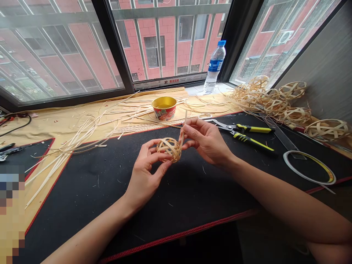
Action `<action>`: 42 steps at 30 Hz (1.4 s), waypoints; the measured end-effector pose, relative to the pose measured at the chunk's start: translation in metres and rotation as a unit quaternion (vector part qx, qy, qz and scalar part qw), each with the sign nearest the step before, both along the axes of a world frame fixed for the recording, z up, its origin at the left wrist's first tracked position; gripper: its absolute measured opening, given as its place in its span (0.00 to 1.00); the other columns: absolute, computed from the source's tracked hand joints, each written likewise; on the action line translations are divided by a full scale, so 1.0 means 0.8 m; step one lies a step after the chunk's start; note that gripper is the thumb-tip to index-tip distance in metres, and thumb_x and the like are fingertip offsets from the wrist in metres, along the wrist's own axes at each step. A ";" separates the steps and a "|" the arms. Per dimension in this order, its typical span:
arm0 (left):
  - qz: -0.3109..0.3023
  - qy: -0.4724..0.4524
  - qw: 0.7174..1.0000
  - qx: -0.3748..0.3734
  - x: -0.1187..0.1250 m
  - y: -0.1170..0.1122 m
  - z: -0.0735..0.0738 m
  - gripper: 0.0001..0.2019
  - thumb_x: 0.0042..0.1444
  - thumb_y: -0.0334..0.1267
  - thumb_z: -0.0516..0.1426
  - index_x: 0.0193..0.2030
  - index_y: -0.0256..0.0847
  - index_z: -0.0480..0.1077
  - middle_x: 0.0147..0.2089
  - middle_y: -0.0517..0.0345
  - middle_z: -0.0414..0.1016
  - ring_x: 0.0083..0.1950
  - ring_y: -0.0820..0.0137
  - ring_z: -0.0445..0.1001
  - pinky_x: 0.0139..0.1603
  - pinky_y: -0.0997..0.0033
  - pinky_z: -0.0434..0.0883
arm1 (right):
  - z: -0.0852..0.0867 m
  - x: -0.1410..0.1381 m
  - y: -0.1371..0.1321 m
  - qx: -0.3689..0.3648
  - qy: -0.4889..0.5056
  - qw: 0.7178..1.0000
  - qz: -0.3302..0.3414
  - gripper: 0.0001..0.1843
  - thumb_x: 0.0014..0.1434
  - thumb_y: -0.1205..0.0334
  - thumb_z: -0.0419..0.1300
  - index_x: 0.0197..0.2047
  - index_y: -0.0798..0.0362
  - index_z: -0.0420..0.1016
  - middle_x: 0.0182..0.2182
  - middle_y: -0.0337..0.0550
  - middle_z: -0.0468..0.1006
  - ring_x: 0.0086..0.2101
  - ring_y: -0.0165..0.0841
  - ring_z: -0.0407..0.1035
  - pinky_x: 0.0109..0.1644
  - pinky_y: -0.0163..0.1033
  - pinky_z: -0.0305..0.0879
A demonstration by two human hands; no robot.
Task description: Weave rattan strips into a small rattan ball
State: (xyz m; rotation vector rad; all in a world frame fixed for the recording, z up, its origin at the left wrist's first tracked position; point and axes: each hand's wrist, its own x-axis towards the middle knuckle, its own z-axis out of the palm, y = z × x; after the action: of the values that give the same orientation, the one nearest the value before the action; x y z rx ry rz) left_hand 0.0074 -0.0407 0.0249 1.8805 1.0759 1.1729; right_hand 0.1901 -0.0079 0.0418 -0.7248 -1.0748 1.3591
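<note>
Landmark: red tub (pixel 164 113), open-topped; all places below taken from it.
Woven ball (pixel 168 146): on the wearer's side of the tub, over the black mat (pixel 110 183); open lattice of pale strips, gaps visible between crossings.
Left hand (pixel 145 170): nearer the wearer than the tub; fingers and thumb curled round the ball's left and near sides, holding it.
Right hand (pixel 210 141): right of the tub and nearer the wearer; thumb and fingers closed in a narrow pinch on a pale strip.
Pinched strip (pixel 186 114): tip upright, right of the tub; lower part runs along the ball's right edge. Whether it is already threaded in: cannot tell.
Spare strips (pixel 79 135): loose bundle, left of the tub.
Pliers (pixel 230 127): right of the tub, lying on the mat.
Other woven balls (pixel 271 106): heaped well right of the tub.
Technique, strip (judgement): pinch close to the entry gap so it cannot kink; keep it flat, alternating over and under.
Technique, ball (judgement): light left-hand support, rotating it to expose each gap; squeezing risks flattening the lattice.
</note>
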 end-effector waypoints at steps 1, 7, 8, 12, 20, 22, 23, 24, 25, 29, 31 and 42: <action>0.006 -0.006 1.000 0.003 0.000 0.001 0.000 0.04 0.53 0.35 0.61 0.35 0.41 0.76 0.56 0.49 0.64 0.53 0.64 0.72 0.56 0.61 0.71 | 0.000 0.000 -0.001 0.004 0.000 1.000 0.006 0.13 0.50 0.57 0.67 0.33 0.55 0.70 0.26 0.36 0.73 0.27 0.25 0.70 0.24 0.28 0.72; 0.017 -0.017 1.000 0.006 -0.003 0.003 -0.002 0.04 0.53 0.35 0.61 0.36 0.43 0.77 0.56 0.51 0.63 0.54 0.64 0.72 0.58 0.61 0.69 | 0.002 0.001 -0.004 0.035 -0.029 0.999 0.020 0.12 0.52 0.56 0.65 0.31 0.55 0.70 0.26 0.37 0.72 0.28 0.26 0.70 0.24 0.28 0.72; 0.014 -0.018 1.000 0.005 -0.003 0.003 -0.003 0.04 0.53 0.35 0.61 0.36 0.43 0.77 0.56 0.51 0.63 0.54 0.64 0.71 0.58 0.62 0.69 | 0.003 0.001 -0.004 0.039 -0.033 0.999 0.019 0.12 0.53 0.56 0.65 0.30 0.55 0.70 0.25 0.37 0.72 0.27 0.26 0.70 0.25 0.29 0.73; 0.011 -0.021 1.000 -0.001 -0.003 0.003 -0.003 0.04 0.53 0.36 0.60 0.36 0.43 0.75 0.56 0.51 0.64 0.58 0.64 0.69 0.57 0.65 0.69 | 0.003 0.000 -0.004 0.033 -0.033 0.999 0.003 0.12 0.52 0.56 0.65 0.30 0.55 0.70 0.25 0.37 0.72 0.27 0.26 0.69 0.27 0.31 0.75; 0.016 0.043 0.999 0.009 -0.002 0.003 -0.001 0.02 0.54 0.35 0.59 0.33 0.41 0.72 0.53 0.48 0.68 0.63 0.60 0.62 0.57 0.61 0.68 | 0.000 -0.002 -0.002 0.023 -0.038 0.999 0.005 0.14 0.50 0.53 0.66 0.30 0.55 0.70 0.26 0.37 0.72 0.27 0.26 0.69 0.25 0.32 0.75; 0.019 0.061 0.998 0.019 -0.002 0.002 0.000 0.02 0.54 0.35 0.59 0.33 0.41 0.72 0.54 0.47 0.66 0.62 0.60 0.64 0.57 0.60 0.68 | -0.001 -0.003 -0.002 0.021 -0.041 0.999 0.005 0.14 0.50 0.53 0.66 0.30 0.55 0.70 0.26 0.37 0.72 0.27 0.26 0.69 0.24 0.31 0.74; 0.022 0.067 0.997 0.024 -0.002 0.001 0.000 0.02 0.54 0.35 0.58 0.33 0.40 0.72 0.54 0.47 0.66 0.62 0.61 0.64 0.57 0.60 0.68 | -0.001 -0.003 -0.002 0.021 -0.041 0.999 0.006 0.14 0.50 0.53 0.66 0.29 0.55 0.70 0.26 0.37 0.72 0.27 0.26 0.69 0.24 0.31 0.74; 0.024 0.073 0.997 0.031 -0.002 0.001 0.000 0.02 0.55 0.34 0.58 0.33 0.40 0.72 0.55 0.47 0.66 0.61 0.61 0.65 0.57 0.61 0.68 | -0.002 -0.003 -0.002 0.022 -0.041 0.999 0.006 0.14 0.50 0.53 0.66 0.29 0.55 0.70 0.26 0.37 0.71 0.27 0.26 0.69 0.24 0.31 0.74; 0.027 0.077 0.996 0.037 -0.002 0.001 0.000 0.02 0.55 0.34 0.58 0.33 0.40 0.72 0.54 0.47 0.66 0.61 0.61 0.65 0.57 0.61 0.68 | -0.002 -0.003 -0.002 0.023 -0.040 0.999 0.007 0.14 0.50 0.53 0.66 0.29 0.55 0.70 0.26 0.37 0.72 0.27 0.26 0.69 0.24 0.31 0.75; 0.035 0.076 0.995 0.046 -0.002 0.001 -0.001 0.01 0.54 0.34 0.59 0.33 0.40 0.73 0.53 0.48 0.67 0.61 0.61 0.66 0.57 0.61 0.69 | -0.003 -0.003 -0.001 0.017 -0.041 0.999 0.007 0.15 0.51 0.53 0.65 0.30 0.55 0.69 0.27 0.37 0.72 0.28 0.27 0.71 0.24 0.32 0.75; 0.036 0.070 0.996 0.044 -0.002 0.001 -0.002 0.01 0.54 0.34 0.59 0.33 0.41 0.73 0.53 0.49 0.67 0.60 0.61 0.67 0.56 0.61 0.69 | -0.004 -0.003 -0.001 0.011 -0.042 0.999 0.014 0.15 0.52 0.53 0.65 0.31 0.55 0.68 0.27 0.37 0.74 0.28 0.28 0.72 0.25 0.32 0.76; 0.042 0.077 0.994 0.070 0.000 -0.001 0.000 0.01 0.52 0.33 0.61 0.31 0.40 0.74 0.54 0.50 0.67 0.53 0.63 0.73 0.54 0.62 0.72 | -0.005 -0.004 -0.003 0.012 -0.050 0.998 0.038 0.14 0.54 0.53 0.63 0.32 0.55 0.67 0.27 0.37 0.74 0.28 0.27 0.73 0.28 0.34 0.77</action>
State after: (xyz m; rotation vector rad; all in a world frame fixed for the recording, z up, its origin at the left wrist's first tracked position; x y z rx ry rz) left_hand 0.0073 -0.0417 0.0250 2.0795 1.1943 1.1924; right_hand 0.1869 -0.0104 0.0379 -0.7472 -1.2062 1.3841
